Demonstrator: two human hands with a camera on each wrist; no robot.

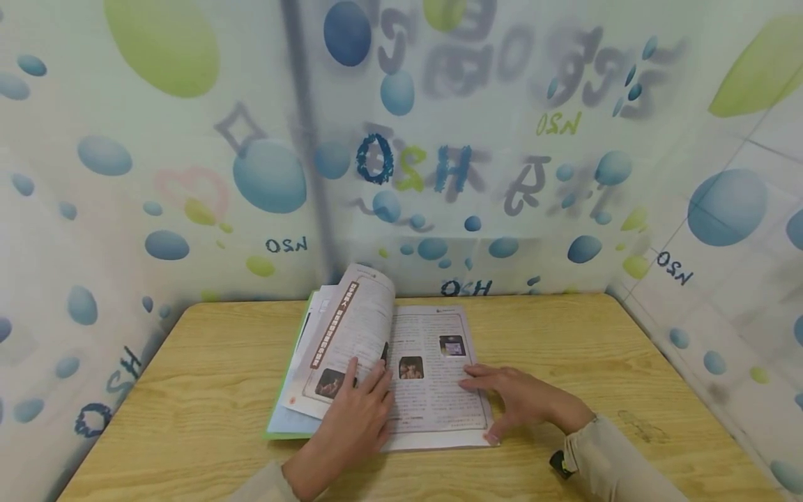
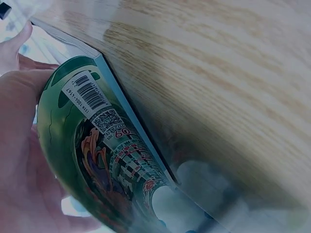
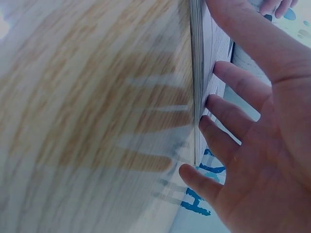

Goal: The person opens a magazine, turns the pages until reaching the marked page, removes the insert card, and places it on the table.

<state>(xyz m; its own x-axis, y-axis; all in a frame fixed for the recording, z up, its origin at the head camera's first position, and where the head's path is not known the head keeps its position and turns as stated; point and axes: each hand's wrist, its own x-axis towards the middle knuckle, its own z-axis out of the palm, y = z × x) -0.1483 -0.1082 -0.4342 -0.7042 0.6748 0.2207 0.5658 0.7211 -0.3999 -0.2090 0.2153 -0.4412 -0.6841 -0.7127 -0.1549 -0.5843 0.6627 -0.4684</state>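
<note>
An open magazine (image 1: pixel 433 390) lies on the table, its left pages lifted and curving at the top. Across the lower part of the left page, near the fold, rests my left hand (image 1: pixel 357 418) with fingers extended. The left wrist view shows the magazine's bowed green cover (image 2: pixel 63 107) with a barcode, and my left hand (image 2: pixel 24 160) on its far side. My right hand (image 1: pixel 521 397) is at the right page's outer edge, fingers spread, thumb near the bottom corner. In the right wrist view, its fingertips (image 3: pixel 221 68) meet the side of the page stack.
The wood-grain table (image 1: pixel 207 390) extends to both sides of the magazine. A curtain (image 1: pixel 270 174) printed with blue and green drops hangs behind the table and along both sides. A small black object (image 1: pixel 560 464) sits by the right sleeve.
</note>
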